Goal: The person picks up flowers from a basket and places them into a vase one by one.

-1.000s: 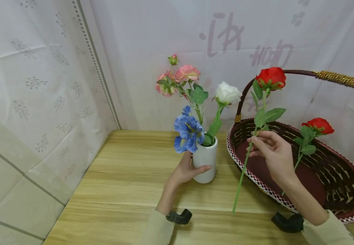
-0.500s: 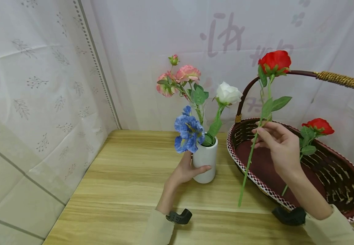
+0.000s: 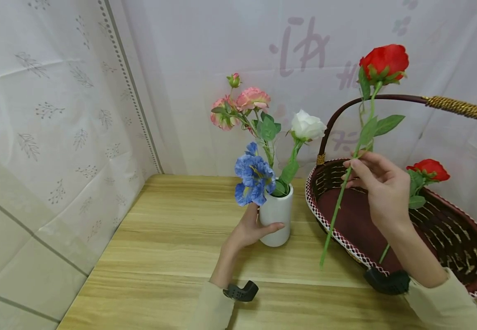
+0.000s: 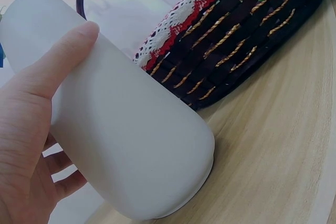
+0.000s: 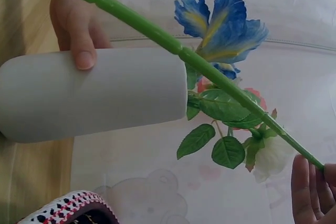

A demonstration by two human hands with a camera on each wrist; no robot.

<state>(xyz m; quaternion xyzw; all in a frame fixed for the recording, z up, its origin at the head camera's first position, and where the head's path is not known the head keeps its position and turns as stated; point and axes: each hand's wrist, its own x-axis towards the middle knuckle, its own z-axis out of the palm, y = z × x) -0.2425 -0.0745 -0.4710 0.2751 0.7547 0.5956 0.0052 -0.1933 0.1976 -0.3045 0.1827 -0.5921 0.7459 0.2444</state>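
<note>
My left hand (image 3: 249, 231) grips the white vase (image 3: 277, 220), which stands upright on the table. In the left wrist view the thumb lies along the vase (image 4: 131, 135) and the fingers wrap behind it. A blue iris-like flower (image 3: 254, 176), pink flowers (image 3: 251, 99) and a white rose (image 3: 307, 126) stand in the vase. Over the basket, my right hand (image 3: 386, 192) pinches the stem of a red rose (image 3: 384, 63), bloom up and tilted right. In the right wrist view its green stem (image 5: 220, 80) crosses in front of the vase, its lower end free.
A dark woven basket (image 3: 475, 286) with lace trim and an arched handle (image 3: 461, 106) stands at the right. Another red rose (image 3: 430, 169) leans inside it. The wooden table (image 3: 160, 256) meets patterned curtains at the left and back.
My right hand has risen and moved slightly right, lifting the red rose's bloom higher above the basket handle. My left hand and the vase have stayed in place.
</note>
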